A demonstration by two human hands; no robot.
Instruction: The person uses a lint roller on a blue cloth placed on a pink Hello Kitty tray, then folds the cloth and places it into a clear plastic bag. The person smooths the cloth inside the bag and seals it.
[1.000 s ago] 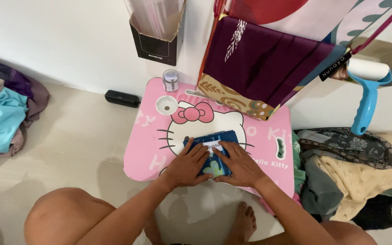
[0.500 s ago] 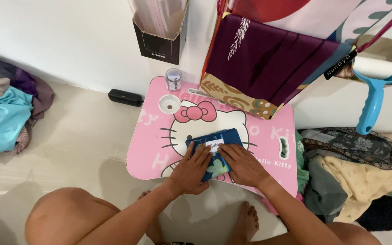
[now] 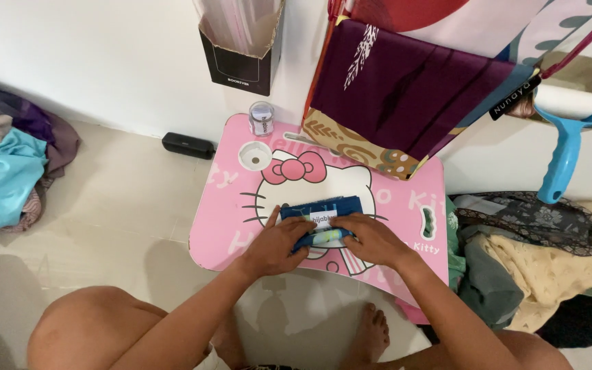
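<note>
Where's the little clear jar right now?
The clear jar stands at the pink table's far left corner, behind the round cup recess, near the wall.
</note>
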